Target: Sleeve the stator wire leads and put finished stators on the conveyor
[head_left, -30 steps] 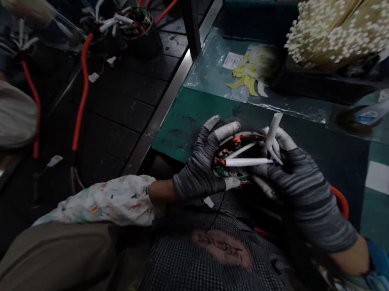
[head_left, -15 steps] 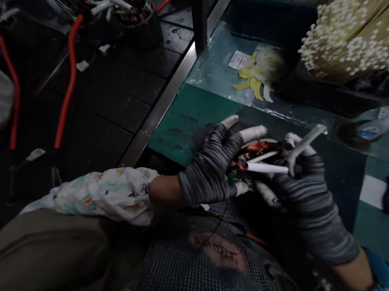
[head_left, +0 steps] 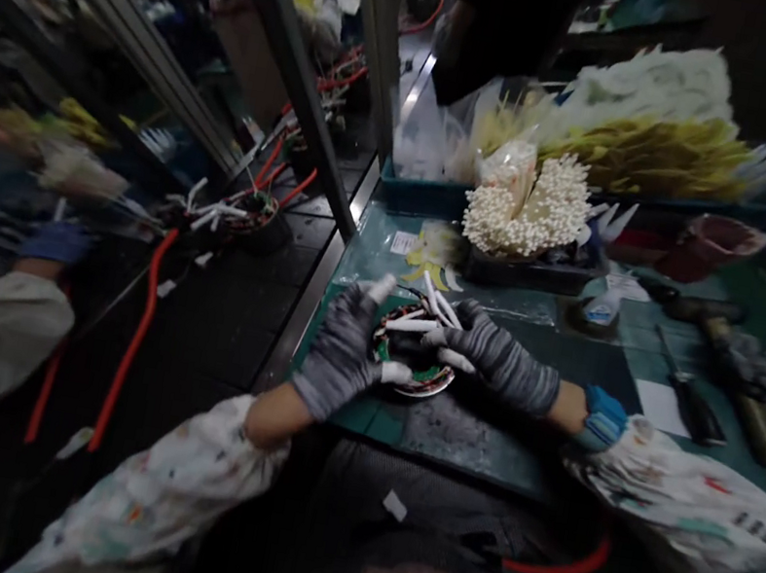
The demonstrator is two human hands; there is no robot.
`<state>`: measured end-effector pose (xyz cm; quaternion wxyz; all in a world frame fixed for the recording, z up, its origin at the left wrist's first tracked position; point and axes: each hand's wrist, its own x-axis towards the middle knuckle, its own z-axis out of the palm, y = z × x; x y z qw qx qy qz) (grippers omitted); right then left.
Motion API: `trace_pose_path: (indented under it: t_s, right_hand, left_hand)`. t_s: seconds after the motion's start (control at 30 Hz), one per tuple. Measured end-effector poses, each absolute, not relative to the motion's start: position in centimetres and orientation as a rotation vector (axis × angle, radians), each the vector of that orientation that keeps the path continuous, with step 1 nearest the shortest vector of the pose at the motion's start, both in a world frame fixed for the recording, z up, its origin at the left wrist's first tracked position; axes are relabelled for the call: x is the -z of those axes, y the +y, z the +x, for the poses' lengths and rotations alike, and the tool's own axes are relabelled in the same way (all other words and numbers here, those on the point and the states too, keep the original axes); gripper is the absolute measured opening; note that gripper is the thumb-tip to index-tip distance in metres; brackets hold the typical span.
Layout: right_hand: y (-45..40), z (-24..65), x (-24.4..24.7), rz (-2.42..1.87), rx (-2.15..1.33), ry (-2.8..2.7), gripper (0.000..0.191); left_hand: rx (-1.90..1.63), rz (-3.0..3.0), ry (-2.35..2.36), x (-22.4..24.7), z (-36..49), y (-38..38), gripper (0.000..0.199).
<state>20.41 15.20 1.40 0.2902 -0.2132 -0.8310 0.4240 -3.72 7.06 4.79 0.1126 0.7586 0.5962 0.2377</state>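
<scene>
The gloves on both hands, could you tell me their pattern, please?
Grey and dark stripes with white fingertips, on left hand and right hand; head view.

a green workbench (head_left: 757, 436) carries the work. near its front edge a round wound stator (head_left: 415, 356) lies on the green mat. behind it a clear plastic sheet (head_left: 386, 267) holds a small white label (head_left: 403, 243) and yellow paper strips (head_left: 433, 254). a dark tray (head_left: 526, 272) of white-tipped sticks (head_left: 527, 203) stands further back, a tape roll (head_left: 597, 310) just beside it. to the right lie a white card (head_left: 658, 406), a screwdriver (head_left: 685, 399) and a hammer (head_left: 730, 373).
</scene>
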Motion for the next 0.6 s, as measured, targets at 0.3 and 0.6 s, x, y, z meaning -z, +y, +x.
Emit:
trace_pose_path:
  t_s: [0.3,0.6]
  right_hand:
    - [17.9,24.8,-2.8,-0.894,-0.452,-2.114,0.034]
    - [22.4,24.0,-5.0,-1.401,0.159,-1.992,0.047]
  left_hand:
    - [0.232,2.846,1.437,-7.9,0.2,4.5,0.031]
    - [0.097,3.105,1.373,-5.8,-2.7,2.6,0.037]
